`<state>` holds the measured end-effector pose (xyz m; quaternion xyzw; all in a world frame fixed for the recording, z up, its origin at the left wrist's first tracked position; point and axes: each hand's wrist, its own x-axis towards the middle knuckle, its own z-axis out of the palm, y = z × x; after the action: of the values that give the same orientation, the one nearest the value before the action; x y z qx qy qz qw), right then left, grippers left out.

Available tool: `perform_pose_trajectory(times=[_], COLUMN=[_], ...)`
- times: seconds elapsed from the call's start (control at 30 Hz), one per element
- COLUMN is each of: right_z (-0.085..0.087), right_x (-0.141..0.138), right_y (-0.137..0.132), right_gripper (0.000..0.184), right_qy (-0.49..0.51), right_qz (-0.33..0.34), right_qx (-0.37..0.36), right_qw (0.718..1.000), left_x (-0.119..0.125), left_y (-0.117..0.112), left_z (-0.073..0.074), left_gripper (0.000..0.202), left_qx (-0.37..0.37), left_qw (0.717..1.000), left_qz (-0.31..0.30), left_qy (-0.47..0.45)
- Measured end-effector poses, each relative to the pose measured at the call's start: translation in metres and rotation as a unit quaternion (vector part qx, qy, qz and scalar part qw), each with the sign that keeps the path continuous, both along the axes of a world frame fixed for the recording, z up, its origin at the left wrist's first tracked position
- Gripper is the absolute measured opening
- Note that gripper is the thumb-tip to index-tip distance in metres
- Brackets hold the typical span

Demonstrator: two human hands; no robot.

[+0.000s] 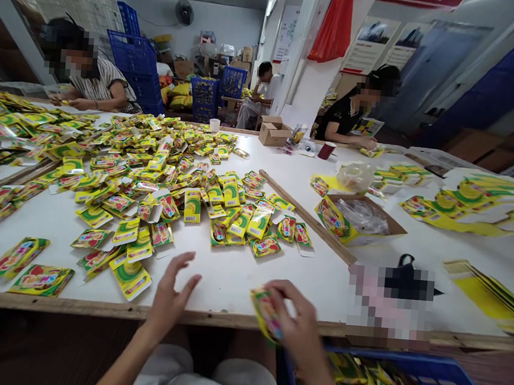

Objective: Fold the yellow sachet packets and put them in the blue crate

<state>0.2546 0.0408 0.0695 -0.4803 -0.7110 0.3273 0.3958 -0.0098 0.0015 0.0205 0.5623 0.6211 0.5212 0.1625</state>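
My right hand point(294, 314) grips a small yellow and green printed box point(266, 313) over the table's front edge, just above the blue crate. Fingers and thumb curve apart on my left hand point(173, 290), which hovers over the white table point(214, 278) and holds nothing. Beyond both hands spreads a loose heap of the same small boxes point(192, 205), some with end flaps standing out. The nearest box to my left hand point(130, 276) lies tilted at the heap's front.
A blue crate point(430, 366) holding many small boxes stands below the edge at right. A wooden strip point(306, 217) divides the tabletop. Beyond it are an open carton point(380, 235) with clear plastic and flat yellow card sheets point(489, 294). Several people sit farther back.
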Motion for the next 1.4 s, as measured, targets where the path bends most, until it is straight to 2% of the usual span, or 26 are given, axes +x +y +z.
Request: perform_pose_trajectory(times=[0.1,0.17,0.23,0.27,0.33,0.37,0.47,0.57,0.67,0.77,0.93,1.07,1.13,1.23,1.3,1.4], right_z=[0.017,0.018,0.011,0.006,-0.003,-0.007,-0.012,-0.009,-0.010,-0.020,-0.045,-0.053,-0.054,-0.057,-0.060,-0.062], right_x=[0.072,0.100,0.104,0.098,0.075,0.060,0.017,-0.021,-0.053,-0.075,-0.099,-0.115,-0.120,-0.119,-0.115,-0.111], right_y=[-0.001,-0.005,-0.010,-0.013,-0.017,-0.017,-0.015,-0.010,-0.005,0.001,0.005,0.000,-0.001,0.000,0.002,0.005], right_gripper=[0.024,0.025,0.027,0.028,0.029,0.029,0.026,0.022,0.017,0.022,0.042,0.056,0.063,0.068,0.069,0.066], right_qy=[-0.150,-0.196,-0.200,-0.192,-0.167,-0.152,-0.108,-0.062,-0.033,-0.024,-0.043,-0.074,-0.089,-0.092,-0.085,-0.064], right_qz=[0.006,-0.010,-0.022,-0.019,0.003,0.019,0.060,0.097,0.132,0.136,0.118,0.139,0.152,0.167,0.170,0.169], right_qx=[-0.036,-0.058,-0.088,-0.104,-0.131,-0.140,-0.147,-0.134,-0.113,-0.080,-0.066,-0.019,0.013,0.022,0.018,0.009], right_qw=[0.988,0.979,0.976,0.976,0.977,0.978,0.981,0.984,0.984,0.987,0.990,0.987,0.984,0.981,0.982,0.984], left_x=[-0.060,-0.105,-0.144,-0.159,-0.176,-0.178,-0.159,-0.118,-0.077,-0.054,-0.050,-0.055,-0.055,-0.055,-0.052,-0.045], left_y=[0.012,0.023,0.033,0.037,0.043,0.044,0.041,0.033,0.023,0.016,0.019,0.016,0.009,-0.004,-0.010,-0.011], left_z=[0.009,0.014,0.018,0.019,0.020,0.019,0.012,0.001,-0.009,-0.013,-0.012,-0.015,-0.018,-0.023,-0.025,-0.026], left_gripper=[0.034,0.047,0.059,0.064,0.065,0.064,0.057,0.054,0.065,0.072,0.046,0.042,0.042,0.053,0.060,0.057], left_qx=[0.058,0.025,-0.066,-0.134,-0.257,-0.290,-0.291,-0.258,-0.204,-0.158,-0.119,-0.101,-0.094,-0.096,-0.100,-0.103], left_qw=[0.977,0.936,0.896,0.886,0.883,0.884,0.898,0.920,0.947,0.958,0.960,0.979,0.986,0.988,0.985,0.977], left_qz=[0.159,0.295,0.389,0.396,0.334,0.294,0.216,0.145,0.058,0.017,0.019,-0.019,-0.032,-0.060,-0.083,-0.097], left_qy=[0.130,0.191,0.203,0.199,0.208,0.219,0.251,0.257,0.240,0.240,0.253,0.179,0.135,0.106,0.118,0.157])
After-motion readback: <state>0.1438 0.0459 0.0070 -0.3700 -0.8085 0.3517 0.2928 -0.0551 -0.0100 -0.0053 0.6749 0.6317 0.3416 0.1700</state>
